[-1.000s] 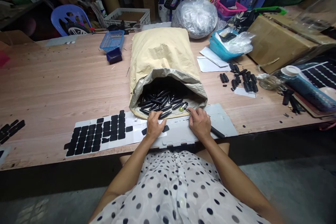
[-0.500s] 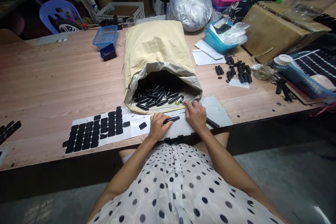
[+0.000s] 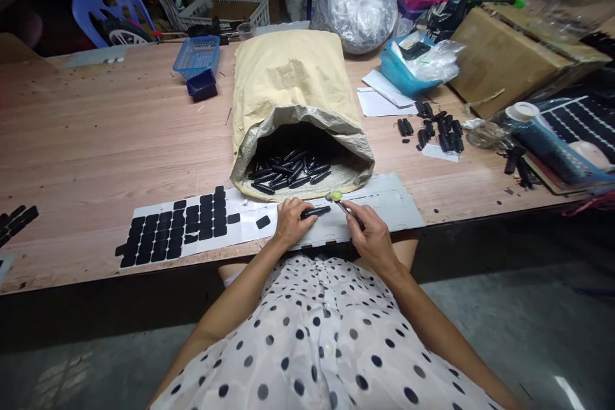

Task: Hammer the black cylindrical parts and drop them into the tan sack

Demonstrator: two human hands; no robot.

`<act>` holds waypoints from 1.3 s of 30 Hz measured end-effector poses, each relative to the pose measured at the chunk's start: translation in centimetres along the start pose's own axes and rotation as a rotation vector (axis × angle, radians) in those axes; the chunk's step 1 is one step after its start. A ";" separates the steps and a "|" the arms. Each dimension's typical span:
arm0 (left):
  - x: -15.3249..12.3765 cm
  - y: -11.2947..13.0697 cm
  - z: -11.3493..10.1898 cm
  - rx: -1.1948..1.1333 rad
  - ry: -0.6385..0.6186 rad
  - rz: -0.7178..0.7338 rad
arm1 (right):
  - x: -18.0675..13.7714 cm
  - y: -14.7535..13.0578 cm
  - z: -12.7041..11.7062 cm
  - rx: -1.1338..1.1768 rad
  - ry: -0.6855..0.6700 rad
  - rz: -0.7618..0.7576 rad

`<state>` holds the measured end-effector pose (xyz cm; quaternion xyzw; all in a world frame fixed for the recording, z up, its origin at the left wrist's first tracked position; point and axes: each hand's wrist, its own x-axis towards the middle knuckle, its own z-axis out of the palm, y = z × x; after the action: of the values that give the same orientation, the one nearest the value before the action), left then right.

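Observation:
My left hand (image 3: 291, 222) lies closed round one end of a slim black pen-like piece (image 3: 319, 211), pressing it on the grey board (image 3: 398, 195). In my right hand (image 3: 372, 235) is a small hammer (image 3: 336, 196) with a yellow-green face and a metal neck; its head is just above the piece's free end. My palm hides the rest of its handle. Directly in front of both hands, a yellowish sack (image 3: 293, 70) lies with its mouth facing me, and many similar black pieces (image 3: 291, 170) rest inside.
Left of my hands, a white sheet (image 3: 245, 230) carries rows of black rounded stickers (image 3: 158, 237). Short black parts (image 3: 442, 131) lie in a pile at the right. Farther back stand blue baskets (image 3: 196, 56), a clear plastic bundle (image 3: 355, 13) and a cardboard box (image 3: 509, 64).
My right hand has turned and shifted slightly right, tipping the hammer so its black handle end no longer shows. My left hand keeps its hold on the black piece. The view has tilted slightly.

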<state>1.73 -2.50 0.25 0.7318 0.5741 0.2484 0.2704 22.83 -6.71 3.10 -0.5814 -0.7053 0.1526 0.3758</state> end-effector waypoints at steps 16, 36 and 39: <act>0.9 0.1 -0.3 0.006 -0.058 0.016 | -1.8 -2.0 0.7 -0.133 -0.025 -0.064; 0.9 0.3 0.4 -0.020 -0.038 0.003 | -0.6 -0.9 1.1 -0.230 0.010 -0.062; 0.8 0.1 0.4 -0.005 -0.032 0.036 | 0.9 1.2 1.2 -0.315 0.077 -0.029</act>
<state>2.22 -1.80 0.04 0.7452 0.5557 0.2430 0.2770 22.80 -5.28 1.83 -0.6285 -0.7137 0.0122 0.3090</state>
